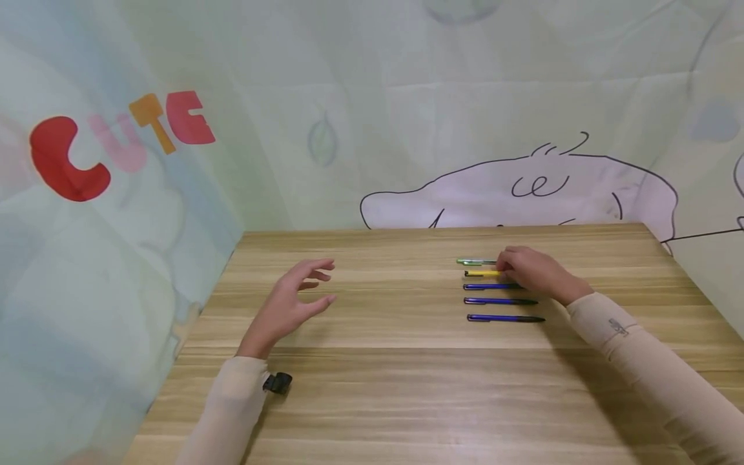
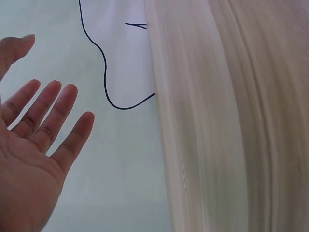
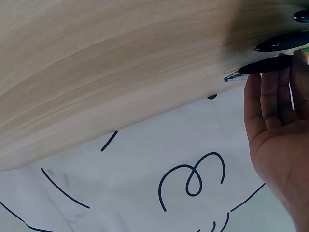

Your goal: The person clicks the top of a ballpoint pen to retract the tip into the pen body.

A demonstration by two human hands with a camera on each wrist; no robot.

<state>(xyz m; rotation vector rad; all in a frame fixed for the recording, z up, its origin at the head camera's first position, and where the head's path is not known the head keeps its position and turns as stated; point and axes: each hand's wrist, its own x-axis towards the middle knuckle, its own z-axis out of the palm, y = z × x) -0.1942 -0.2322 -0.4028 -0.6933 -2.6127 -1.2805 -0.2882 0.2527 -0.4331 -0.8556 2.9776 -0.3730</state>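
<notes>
The slim green-and-clear plastic pen [image 1: 469, 262] lies on the far right part of the wood-grained surface [image 1: 407, 394], topmost of a column of five on my head feed. I see its black grip end [image 3: 270, 64] between the thumb and fingers of the right hand [image 1: 533, 268], which appear to pinch it; the pen's far end sticks out to the left. I judge it light and stiff, its smooth barrel apt to roll or slip, so I favour the black grip or mid-barrel and would spare the point

Just below it, the yellow pen [image 1: 479, 274] runs partly under the same hand; I cannot tell whether any finger touches it. Nearer me, three blue pens with black grips [image 1: 500, 301] lie roughly parallel, set apart from one another

Well to the left, the left hand [image 1: 286, 297] holds nothing, its fingers spread and gently bent. Behind the surface hangs a pale printed backdrop [image 1: 308, 187] with a black-outlined cartoon shape [image 1: 482, 187]
</notes>
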